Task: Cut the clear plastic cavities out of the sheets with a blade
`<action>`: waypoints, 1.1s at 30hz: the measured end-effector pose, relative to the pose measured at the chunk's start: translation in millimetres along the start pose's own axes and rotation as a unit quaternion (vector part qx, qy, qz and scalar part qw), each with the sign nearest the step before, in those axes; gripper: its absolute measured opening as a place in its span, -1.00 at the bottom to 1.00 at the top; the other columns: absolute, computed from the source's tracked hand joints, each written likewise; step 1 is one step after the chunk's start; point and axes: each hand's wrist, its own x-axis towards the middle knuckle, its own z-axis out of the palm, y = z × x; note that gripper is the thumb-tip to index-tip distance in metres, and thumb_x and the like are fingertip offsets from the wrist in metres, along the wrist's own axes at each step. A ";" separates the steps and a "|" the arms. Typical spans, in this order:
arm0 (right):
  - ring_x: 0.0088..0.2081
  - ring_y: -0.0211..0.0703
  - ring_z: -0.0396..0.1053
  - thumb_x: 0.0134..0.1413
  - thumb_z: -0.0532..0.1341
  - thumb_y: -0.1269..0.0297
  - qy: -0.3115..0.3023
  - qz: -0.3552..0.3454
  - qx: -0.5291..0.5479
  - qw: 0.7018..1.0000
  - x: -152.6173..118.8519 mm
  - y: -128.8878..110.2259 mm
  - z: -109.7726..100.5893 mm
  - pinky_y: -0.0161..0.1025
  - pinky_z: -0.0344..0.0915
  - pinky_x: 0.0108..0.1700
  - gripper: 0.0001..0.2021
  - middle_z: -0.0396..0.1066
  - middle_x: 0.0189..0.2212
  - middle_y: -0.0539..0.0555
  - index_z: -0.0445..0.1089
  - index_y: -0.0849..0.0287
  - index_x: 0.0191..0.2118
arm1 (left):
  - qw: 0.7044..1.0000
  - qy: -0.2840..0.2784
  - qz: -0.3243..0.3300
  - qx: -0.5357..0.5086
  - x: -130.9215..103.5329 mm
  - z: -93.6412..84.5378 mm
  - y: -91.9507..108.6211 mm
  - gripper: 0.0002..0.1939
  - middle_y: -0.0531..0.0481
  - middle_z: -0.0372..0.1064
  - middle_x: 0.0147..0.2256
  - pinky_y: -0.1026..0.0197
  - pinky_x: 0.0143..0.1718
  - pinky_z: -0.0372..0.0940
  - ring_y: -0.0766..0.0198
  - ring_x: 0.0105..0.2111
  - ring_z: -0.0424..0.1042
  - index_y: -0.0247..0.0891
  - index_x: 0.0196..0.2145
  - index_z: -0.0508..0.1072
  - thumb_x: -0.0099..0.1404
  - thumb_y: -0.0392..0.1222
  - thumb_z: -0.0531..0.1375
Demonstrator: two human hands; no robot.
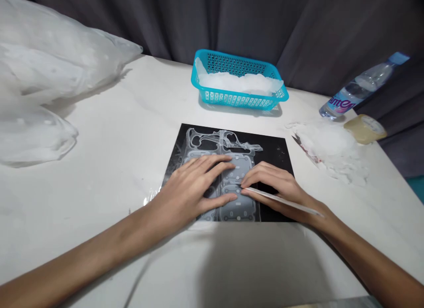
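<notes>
A black mat [274,151] lies on the white table, with a translucent moulded sheet [238,166] of rounded panels on it. Across the sheet's left part rests my left hand [195,180], palm down, its fingers spread and holding nothing. My right hand [278,184] pinches a thin white-handled tool [281,198] near its tip, which meets the sheet between two panels. The tool's handle slants back over the right wrist. Loose cut strips [205,140] of clear material lie at the sheet's upper edge.
Behind the mat stands a blue basket [236,100] holding white translucent pieces. Large plastic bags [66,56] fill the left back. On the right are a pile of clear scraps [334,144], a tape roll [364,129] and a tilted-looking water bottle [361,89]. A dark curtain hangs behind.
</notes>
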 end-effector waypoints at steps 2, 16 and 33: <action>-0.15 -0.11 0.48 0.38 0.25 0.37 0.001 -0.006 -0.015 1.000 0.1 0.3 1.3 -0.12 0.42 -0.03 -0.95 0.58 -0.21 0.11 0.45 0.15 -0.10 | 1.000 -0.001 0.000 0.001 -0.2 0.0 0.0 -0.43 -0.07 0.30 0.32 -0.07 0.21 0.28 -0.04 0.22 0.39 -0.10 0.24 0.38 0.44 0.25 0.19; -0.22 -0.20 0.51 0.44 0.15 0.42 -0.021 -0.053 -0.194 0.979 -3.8 -3.9 -1.4 -0.30 0.40 -0.19 -0.87 0.57 -0.24 0.09 0.42 0.21 -0.20 | 1.000 -0.007 0.008 0.004 2.1 0.7 0.7 -0.42 -0.12 0.30 0.28 -0.12 0.19 0.27 -0.08 0.22 0.35 -0.14 0.26 0.33 0.47 0.26 0.14; -0.08 -0.09 0.50 0.46 0.14 0.34 0.012 -0.065 -0.233 0.970 -4.1 2.3 9.4 -0.18 0.43 -0.05 -0.86 0.55 -0.04 0.18 0.43 0.23 -0.04 | 0.999 0.005 -0.002 -0.045 2.0 3.7 5.1 -0.51 -0.06 0.29 0.27 -0.02 0.25 0.20 0.04 0.24 0.29 -0.11 0.22 0.31 0.50 0.19 0.14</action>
